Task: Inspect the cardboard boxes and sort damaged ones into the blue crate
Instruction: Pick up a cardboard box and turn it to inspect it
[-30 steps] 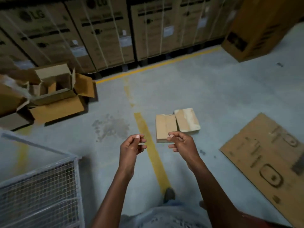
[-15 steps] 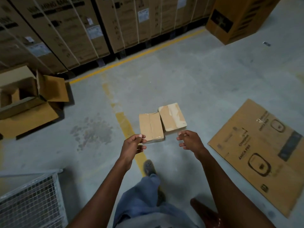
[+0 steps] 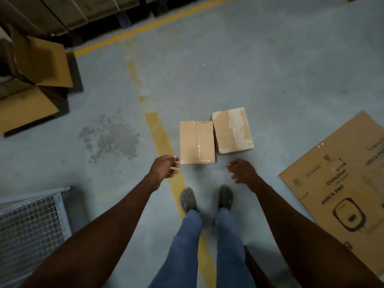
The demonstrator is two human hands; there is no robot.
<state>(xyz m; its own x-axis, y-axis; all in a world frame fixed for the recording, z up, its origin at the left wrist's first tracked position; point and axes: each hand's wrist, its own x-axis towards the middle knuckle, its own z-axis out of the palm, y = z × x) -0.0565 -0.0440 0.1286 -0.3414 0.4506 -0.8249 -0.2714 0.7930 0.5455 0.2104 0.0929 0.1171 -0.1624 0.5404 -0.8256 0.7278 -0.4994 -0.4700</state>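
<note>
Two small cardboard boxes lie side by side on the grey floor ahead of my feet. The left box point(image 3: 197, 142) is taped along its middle seam and looks intact. The right box point(image 3: 232, 129) has torn, peeling tape and scuffed patches on top. My left hand point(image 3: 164, 168) hovers just left of the left box's near corner, fingers loosely curled and holding nothing. Just below the right box, my right hand point(image 3: 242, 170) hangs over the floor, fingers relaxed and empty. No blue crate is in view.
A wire mesh cage point(image 3: 31, 227) stands at the lower left. Open empty cartons point(image 3: 35, 80) lie at the far left. A flattened printed cardboard sheet point(image 3: 340, 183) covers the floor at right. A yellow floor line point(image 3: 160, 134) runs under my left foot. Stacked large cartons line the back.
I have stepped closer and tilted my view down, so both boxes now lie just ahead of my feet. My two hands have spread apart and lowered toward the boxes.
</note>
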